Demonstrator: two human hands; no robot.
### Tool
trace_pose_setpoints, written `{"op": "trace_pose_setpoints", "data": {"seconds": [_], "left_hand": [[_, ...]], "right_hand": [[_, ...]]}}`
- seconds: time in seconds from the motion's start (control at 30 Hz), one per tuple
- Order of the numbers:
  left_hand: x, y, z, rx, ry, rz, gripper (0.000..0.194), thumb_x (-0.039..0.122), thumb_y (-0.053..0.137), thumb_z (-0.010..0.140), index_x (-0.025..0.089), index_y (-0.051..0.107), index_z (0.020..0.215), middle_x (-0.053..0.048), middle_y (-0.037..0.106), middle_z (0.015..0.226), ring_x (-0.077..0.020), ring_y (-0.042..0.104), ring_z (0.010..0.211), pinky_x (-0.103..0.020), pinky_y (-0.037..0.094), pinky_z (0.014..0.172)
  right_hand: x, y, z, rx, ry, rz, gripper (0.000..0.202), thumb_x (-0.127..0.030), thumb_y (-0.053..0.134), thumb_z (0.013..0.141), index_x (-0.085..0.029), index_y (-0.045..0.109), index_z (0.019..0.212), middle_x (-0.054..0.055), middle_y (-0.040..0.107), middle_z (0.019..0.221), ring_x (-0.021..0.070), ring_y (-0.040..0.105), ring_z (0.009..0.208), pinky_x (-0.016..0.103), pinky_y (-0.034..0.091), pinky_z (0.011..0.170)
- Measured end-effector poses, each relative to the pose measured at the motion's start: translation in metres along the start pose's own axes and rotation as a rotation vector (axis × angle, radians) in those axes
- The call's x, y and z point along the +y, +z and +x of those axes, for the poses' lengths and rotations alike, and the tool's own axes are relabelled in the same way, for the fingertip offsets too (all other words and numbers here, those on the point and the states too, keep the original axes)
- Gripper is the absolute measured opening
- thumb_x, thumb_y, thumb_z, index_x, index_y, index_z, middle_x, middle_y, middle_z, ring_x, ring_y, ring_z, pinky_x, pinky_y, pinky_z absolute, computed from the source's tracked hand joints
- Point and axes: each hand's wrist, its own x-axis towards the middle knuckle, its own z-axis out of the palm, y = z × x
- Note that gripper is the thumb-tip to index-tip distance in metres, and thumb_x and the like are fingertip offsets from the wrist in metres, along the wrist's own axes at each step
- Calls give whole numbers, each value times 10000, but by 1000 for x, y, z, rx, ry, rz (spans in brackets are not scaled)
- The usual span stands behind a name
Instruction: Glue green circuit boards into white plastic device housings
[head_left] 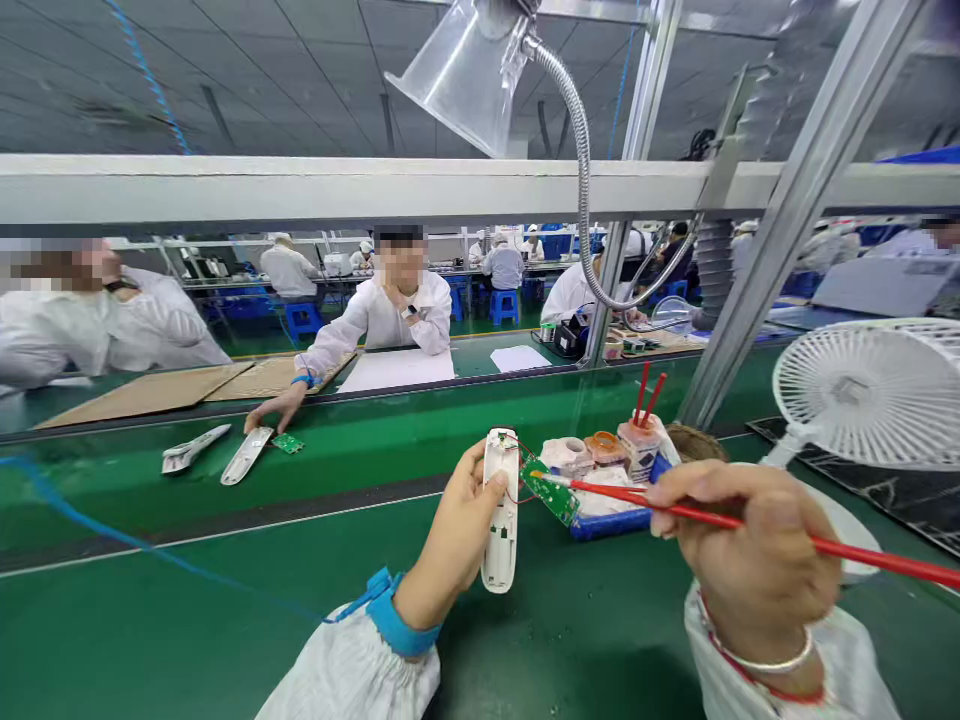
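Note:
My left hand point(457, 515) is closed around a long white plastic housing point(501, 560), held upright with its hollow side facing me. Thin red wires run from the housing to a green circuit board point(553, 492), which hangs tilted just to its right. Between the fingers of my right hand point(750, 540) is a thin red-handled paintbrush point(720, 517). Its tip lies over the upper part of the board; whether it touches cannot be made out. Beyond the board, a blue tray point(611, 524) carries several small stained jars point(568, 455), one with red brush handles point(648, 395) standing in it.
A white fan point(870, 395) stands at the right. Across the green belt point(390, 440), a co-worker's hand point(279, 405) touches one white housing point(246, 456), near another housing point(193, 450) and a small board point(288, 443). A lamp point(472, 75) hangs overhead; a blue cord point(150, 548) trails from my left wrist.

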Motion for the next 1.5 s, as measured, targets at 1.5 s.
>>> {"op": "trace_pose_setpoints", "data": {"seconds": [1.5], "left_hand": [[32, -17, -4, 73, 114, -133, 389, 286, 714, 706, 181, 589, 1059, -12, 629, 817, -99, 537, 661, -204, 453, 622]], "right_hand": [[103, -75, -45, 284, 985, -328, 270, -345, 731, 643, -191, 511, 609, 11, 634, 529, 147, 627, 499, 261, 555, 527]]}}
